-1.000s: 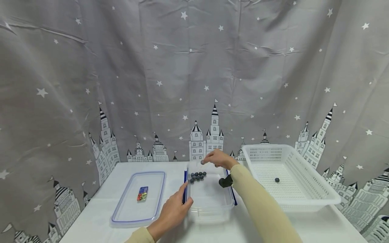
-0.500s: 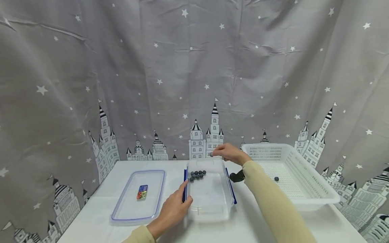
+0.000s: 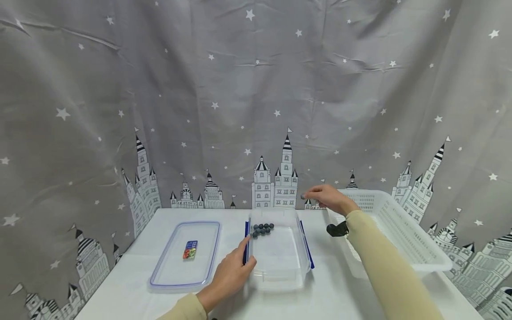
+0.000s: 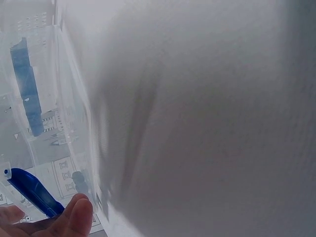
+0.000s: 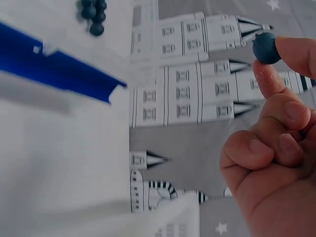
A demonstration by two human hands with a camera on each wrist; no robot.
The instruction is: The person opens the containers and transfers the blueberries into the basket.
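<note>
In the head view, my right hand (image 3: 330,197) pinches a single blueberry (image 3: 303,196) between thumb and index finger, raised beyond the table's back edge, between the container and the basket. The right wrist view shows that blueberry (image 5: 265,48) closely, the other fingers curled below. A clear plastic container (image 3: 276,278) with blue side latches stands mid-table. Several blueberries (image 3: 262,230) lie grouped inside at its back left. My left hand (image 3: 231,270) touches the container's left side by a blue latch (image 4: 37,192), index finger extended and thumb apart.
A white perforated basket (image 3: 434,264) stands at the right, partly hidden behind my right forearm. Flat on the left of the white table lies the clear lid (image 3: 170,269) with a colourful label (image 3: 190,250). A grey castle-print curtain (image 3: 224,133) hangs behind.
My right hand has moved right and slightly up from above the container's back, carrying the blueberry. The forearm now covers the blueberry seen earlier in the basket. My left hand stays at the container.
</note>
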